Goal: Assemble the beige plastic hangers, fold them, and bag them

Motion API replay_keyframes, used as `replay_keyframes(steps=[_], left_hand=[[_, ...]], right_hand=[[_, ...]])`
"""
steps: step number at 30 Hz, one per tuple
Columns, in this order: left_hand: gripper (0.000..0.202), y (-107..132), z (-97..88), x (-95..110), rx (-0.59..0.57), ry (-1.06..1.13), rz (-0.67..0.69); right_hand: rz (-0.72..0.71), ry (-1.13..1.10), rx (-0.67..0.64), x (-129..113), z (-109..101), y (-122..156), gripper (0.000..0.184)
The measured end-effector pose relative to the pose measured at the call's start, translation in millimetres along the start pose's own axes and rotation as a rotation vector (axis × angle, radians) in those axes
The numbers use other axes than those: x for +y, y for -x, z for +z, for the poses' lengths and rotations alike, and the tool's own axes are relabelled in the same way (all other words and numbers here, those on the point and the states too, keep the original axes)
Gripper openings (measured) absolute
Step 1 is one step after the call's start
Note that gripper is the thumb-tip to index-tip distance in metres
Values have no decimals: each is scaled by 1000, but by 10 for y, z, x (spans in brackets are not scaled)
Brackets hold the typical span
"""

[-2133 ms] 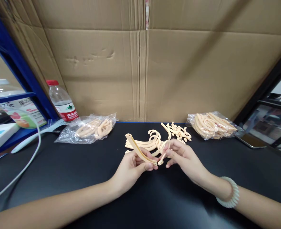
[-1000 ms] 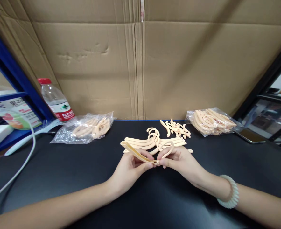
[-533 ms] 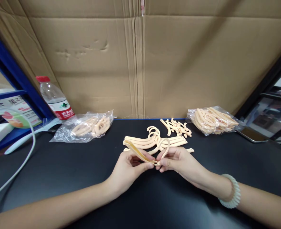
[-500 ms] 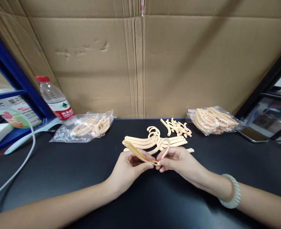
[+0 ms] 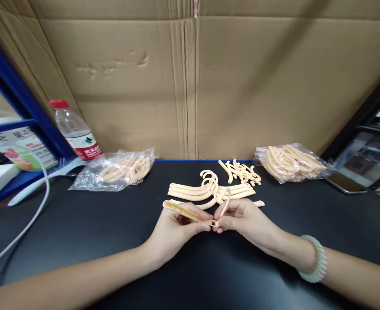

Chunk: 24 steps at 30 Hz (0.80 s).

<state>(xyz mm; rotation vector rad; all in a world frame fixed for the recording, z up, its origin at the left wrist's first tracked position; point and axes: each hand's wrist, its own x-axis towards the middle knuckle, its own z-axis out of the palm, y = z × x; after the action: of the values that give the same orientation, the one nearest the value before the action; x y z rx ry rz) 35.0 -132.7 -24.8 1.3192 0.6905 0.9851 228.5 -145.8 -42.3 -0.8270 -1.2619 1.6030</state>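
Observation:
My left hand [image 5: 172, 232] is closed on a beige plastic hanger arm [image 5: 187, 213], whose hollow inner side faces up. Pinched in my right hand [image 5: 246, 219] is a curved beige hanger hook [image 5: 227, 201], its bend rising above the fingers. The inner end of the arm meets the base of the hook between my fingertips; whether they are joined I cannot tell. Just beyond my hands lie several hangers [image 5: 190, 194] side by side, with arms spread and hooks pointing away. Another hanger nearest me is partly covered by my hands.
Loose beige hook pieces [image 5: 241, 172] lie behind the hangers. Clear bags of beige parts sit at left [image 5: 125, 170] and right [image 5: 289, 163], with a phone [image 5: 346, 183] beside the right one. A red-capped bottle [image 5: 76, 131] and a white cable [image 5: 43, 202] are on the left.
The outer end of the hanger arm in my left hand has dipped, and the arm lies flatter. My right hand keeps the hook at nearly the same place.

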Motion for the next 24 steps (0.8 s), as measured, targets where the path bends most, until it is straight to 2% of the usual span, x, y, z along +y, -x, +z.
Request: replay_keyframes(steps=[9,19,24], left_hand=[[13,1,-12,-69,-13,28,-19],[9,50,40,-31,-17,-6,-11],[12,57,61,-42,22,5,-31]], right_hand=[[-58,20,48,9,44,2,15],[-84,75,83,-64,92,21,21],[-84,42,88,-38,104,20,21]])
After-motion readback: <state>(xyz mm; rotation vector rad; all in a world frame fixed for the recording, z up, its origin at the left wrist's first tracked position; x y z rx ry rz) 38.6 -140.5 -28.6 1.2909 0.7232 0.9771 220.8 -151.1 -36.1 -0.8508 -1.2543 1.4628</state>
